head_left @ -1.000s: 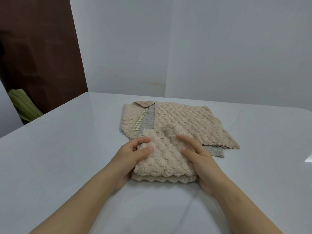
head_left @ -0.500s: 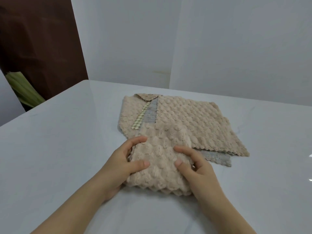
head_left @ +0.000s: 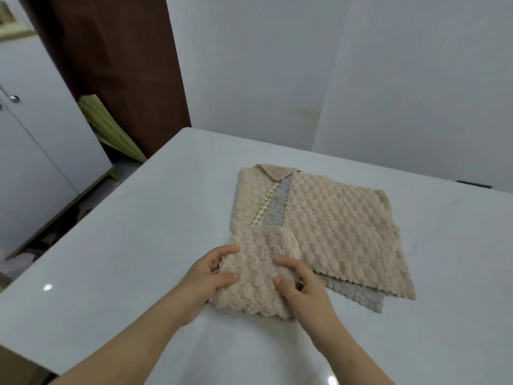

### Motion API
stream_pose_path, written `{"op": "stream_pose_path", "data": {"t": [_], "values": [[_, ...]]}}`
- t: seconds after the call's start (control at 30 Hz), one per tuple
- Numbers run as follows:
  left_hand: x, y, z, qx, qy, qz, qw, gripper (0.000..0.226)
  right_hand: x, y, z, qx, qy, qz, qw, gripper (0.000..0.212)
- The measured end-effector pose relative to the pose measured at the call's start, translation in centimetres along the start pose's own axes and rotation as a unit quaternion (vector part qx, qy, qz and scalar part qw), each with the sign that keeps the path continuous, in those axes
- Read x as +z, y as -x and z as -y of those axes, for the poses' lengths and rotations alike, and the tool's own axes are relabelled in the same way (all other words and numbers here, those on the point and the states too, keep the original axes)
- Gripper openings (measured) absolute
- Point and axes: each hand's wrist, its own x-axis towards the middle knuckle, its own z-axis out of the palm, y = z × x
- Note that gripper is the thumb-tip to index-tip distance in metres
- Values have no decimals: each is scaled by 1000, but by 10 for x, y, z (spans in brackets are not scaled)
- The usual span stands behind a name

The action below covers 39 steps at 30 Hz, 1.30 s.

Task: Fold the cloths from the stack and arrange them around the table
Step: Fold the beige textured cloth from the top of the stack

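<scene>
Far left of the fingers, off the surface (head_left: 133, 245): a white cupboard (head_left: 41, 151) & a green bundle (head_left: 111, 129) leaning by a dark brown panel. Not part of the job.

Left hand (head_left: 206, 276): fingers (head_left: 226, 250) curl round the left edge of the folded cloth (head_left: 249, 284), thumb laid on top, so it pinches the layers. Prob. to stop the fluffy folds springing open.

Btwn the two sets of fingers the folded cloth sits as a compact beige, bobbly packet w/ scalloped edges lined up at the near side. It rests on the surface, and its far end overlaps the near-left corner of the stack.

Right hand (head_left: 304, 290): thumb & forefinger press on top, the other fingers tuck in at the right edge, pinching too. The mirrored grip likely means the packet gets shifted as one piece w/o unfolding.

Right of & beyond the fingers lies the stack (head_left: 341, 232) of flat beige cloths. A grey cloth (head_left: 358, 294) pokes out underneath, just beside the right fingers, and a checked strip (head_left: 265, 207) shows further back. Lying flat, the top one should peel off easily.

The fold looks done. Next is prob. carrying the packet to a spot round the surface. Main risk is the top flap flopping open if either pinch slackens.
</scene>
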Motion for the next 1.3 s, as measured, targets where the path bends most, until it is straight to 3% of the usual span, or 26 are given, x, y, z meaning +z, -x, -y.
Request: {"op": "stream_pose_path", "data": {"t": [0.23,0.43,0.83,1.2,1.3], "values": [[-49,-16,-35,16,-50,-39,998,29,39,-35,29,-12,-4,23,1000,20],[-123,-48,-59,41,-85,-40,995,35,111,-82,44,5,5,25,1000,24],[-287,-124,-95,58,-216,-12,974,38,272,-165,76,72,1,-56,996,28],[-337,-172,-101,40,-288,0,957,54,314,-228,84,96,94,-31,990,52],[-342,-180,-97,28,-355,12,934,60,319,-236,82,79,129,-35,988,56]]}}
